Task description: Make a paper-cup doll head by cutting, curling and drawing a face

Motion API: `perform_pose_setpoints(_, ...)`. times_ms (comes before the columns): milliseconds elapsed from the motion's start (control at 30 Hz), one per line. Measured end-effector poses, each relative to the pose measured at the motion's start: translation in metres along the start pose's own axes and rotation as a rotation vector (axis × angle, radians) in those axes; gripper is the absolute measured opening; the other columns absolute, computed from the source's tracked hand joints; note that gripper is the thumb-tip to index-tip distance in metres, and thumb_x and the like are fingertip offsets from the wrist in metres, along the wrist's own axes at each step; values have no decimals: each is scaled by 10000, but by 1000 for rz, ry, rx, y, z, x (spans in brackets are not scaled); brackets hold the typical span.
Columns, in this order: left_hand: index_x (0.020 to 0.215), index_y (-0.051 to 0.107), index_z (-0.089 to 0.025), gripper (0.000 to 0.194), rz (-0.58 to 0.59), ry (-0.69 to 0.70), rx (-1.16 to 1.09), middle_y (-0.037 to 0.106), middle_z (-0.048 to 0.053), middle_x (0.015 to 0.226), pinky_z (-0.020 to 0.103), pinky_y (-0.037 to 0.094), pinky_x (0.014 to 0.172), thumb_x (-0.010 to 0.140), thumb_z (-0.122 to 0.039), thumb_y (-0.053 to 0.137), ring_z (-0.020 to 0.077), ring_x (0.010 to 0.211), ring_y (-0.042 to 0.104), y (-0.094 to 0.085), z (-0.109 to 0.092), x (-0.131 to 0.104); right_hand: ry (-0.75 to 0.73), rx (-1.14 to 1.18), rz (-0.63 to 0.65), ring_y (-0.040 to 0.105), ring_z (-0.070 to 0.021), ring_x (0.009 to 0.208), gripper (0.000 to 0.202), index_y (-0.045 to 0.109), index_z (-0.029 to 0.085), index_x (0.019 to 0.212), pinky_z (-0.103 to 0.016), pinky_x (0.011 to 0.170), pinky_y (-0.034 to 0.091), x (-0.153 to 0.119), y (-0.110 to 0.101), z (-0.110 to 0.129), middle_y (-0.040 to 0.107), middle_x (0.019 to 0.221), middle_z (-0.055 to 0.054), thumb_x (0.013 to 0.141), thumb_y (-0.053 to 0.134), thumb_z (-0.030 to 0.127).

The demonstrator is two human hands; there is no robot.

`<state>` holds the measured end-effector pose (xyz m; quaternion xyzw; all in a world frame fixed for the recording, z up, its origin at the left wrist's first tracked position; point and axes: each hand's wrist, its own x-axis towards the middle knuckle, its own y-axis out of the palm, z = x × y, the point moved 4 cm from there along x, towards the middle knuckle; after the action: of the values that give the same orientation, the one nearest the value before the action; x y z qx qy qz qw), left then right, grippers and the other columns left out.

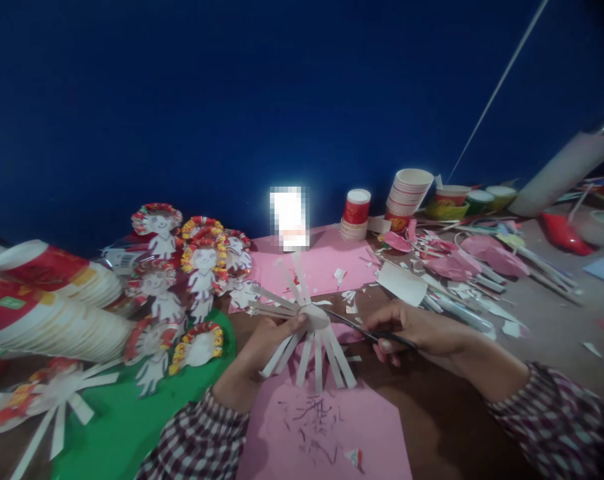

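Note:
My left hand (pixel 277 340) pinches a paper cup cut into strips (pixel 316 317), its round base in the middle and white strips fanning out on all sides. The fingers of my right hand (pixel 397 330) are closed around a pair of dark scissors (pixel 369 333). Their blades point left and reach the cup near its base; whether they are apart I cannot tell. Below the cut cup lies a pink sheet (pixel 327 427) with dark scribbles and a small paper scrap.
Stacked paper cups (pixel 72 317) lie on their sides at the left, near several paper figures (pixel 202 260) on and behind a green sheet (pixel 107 420). Further back are a pink sheet (pixel 322 260), a red cup (pixel 357 207) and a cup stack (pixel 409 190). Pink scraps (pixel 447 260) litter the right.

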<state>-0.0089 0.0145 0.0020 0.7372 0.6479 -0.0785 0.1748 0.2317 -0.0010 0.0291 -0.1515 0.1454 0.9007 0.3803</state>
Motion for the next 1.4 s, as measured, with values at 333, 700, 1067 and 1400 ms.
perform_pose_setpoints(333,797,749,-126,425,-18,26,96,716,66,735,267,477,611,575,-484,808,163,631,613,-2,-2,1,0,31,35,550,-65,490,505,693,112,1035,-136,404,314,0,-1,-1,662,673,-38,687,769,470)
perform_pose_setpoints(700,765,739,-126,415,-24,83,86,725,78,746,281,497,637,568,-485,800,199,697,647,5,-9,-1,-1,63,72,548,-56,491,475,678,119,1082,-116,375,328,2,-2,-4,660,692,-30,737,736,441)
perform_pose_setpoints(1067,774,734,-124,383,-39,92,77,736,92,783,312,517,703,582,-448,803,238,777,673,6,-10,-1,5,75,68,547,-54,479,497,680,112,1058,-111,370,320,3,-1,-3,660,674,-26,708,757,457)
perform_pose_setpoints(1400,835,740,-129,365,-31,150,40,748,84,854,319,503,819,637,-432,782,233,865,673,6,-4,0,3,73,83,561,-56,492,448,682,123,1047,-105,372,352,6,-2,-7,661,690,-26,736,743,440)
